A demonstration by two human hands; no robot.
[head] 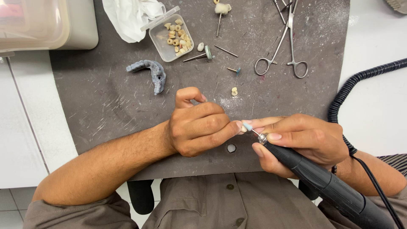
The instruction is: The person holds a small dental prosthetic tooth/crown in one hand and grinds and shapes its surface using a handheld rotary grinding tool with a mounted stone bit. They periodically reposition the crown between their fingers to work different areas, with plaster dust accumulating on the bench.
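Note:
My left hand [199, 125] pinches a small pale tooth crown [243, 128] between thumb and fingertips over the dark grey mat [106, 106]. My right hand [303, 142] grips a black rotary handpiece [322, 180] like a pen. Its small light-blue tip [248, 126] touches the crown. The crown is mostly hidden by my fingers.
On the mat lie a grey dental arch model [150, 72], an open clear box of tooth crowns [171, 38], loose burs [199, 55], a single crown [234, 91], forceps [282, 40] and a white cloth [129, 17]. A corrugated black hose [356, 82] runs at the right.

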